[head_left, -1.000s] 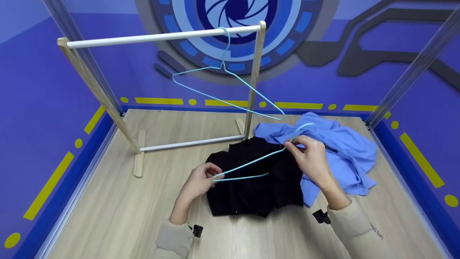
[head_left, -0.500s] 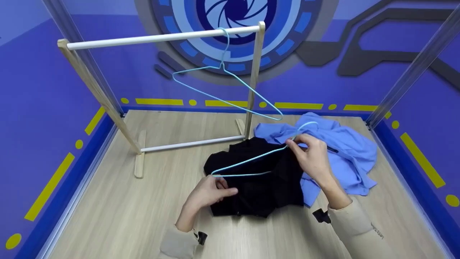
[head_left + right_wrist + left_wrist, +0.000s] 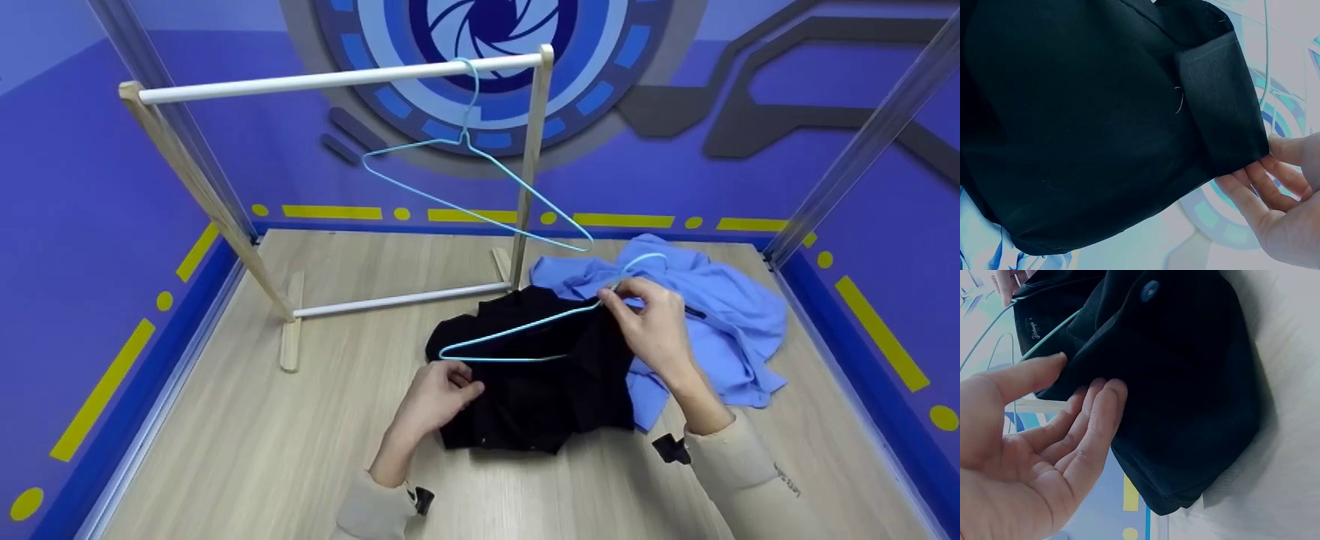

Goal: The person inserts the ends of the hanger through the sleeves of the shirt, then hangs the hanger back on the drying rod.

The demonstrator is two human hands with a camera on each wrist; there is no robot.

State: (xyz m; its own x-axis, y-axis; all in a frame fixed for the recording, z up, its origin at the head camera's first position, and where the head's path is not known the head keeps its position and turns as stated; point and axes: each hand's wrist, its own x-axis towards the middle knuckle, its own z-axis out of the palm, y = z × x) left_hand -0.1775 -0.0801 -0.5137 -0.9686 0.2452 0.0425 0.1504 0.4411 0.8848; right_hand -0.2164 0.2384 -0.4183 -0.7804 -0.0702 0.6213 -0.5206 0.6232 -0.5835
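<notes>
The wooden counter point(image 3: 225, 450) carries everything, with the rack point(image 3: 337, 78) near its back and 1 spare hanger point(image 3: 450, 202) on the bar; a load raised carelessly could knock that wire. The blue garment point(image 3: 727, 322) lies partly behind the black garment point(image 3: 525, 412), so dragging could shift both. The black garment sits bunched, its folds liable to snag the held hanger point(image 3: 517, 328), whose left corner shows outside the cloth while its right end is hidden. The right hand point(image 3: 652, 322) pinches that hanger's neck and a cloth edge; uneven pulling could twist either loose. The left hand point(image 3: 435, 394), thumb and fingers parted, rests at the cloth without visibly gripping, so that side could sag.
</notes>
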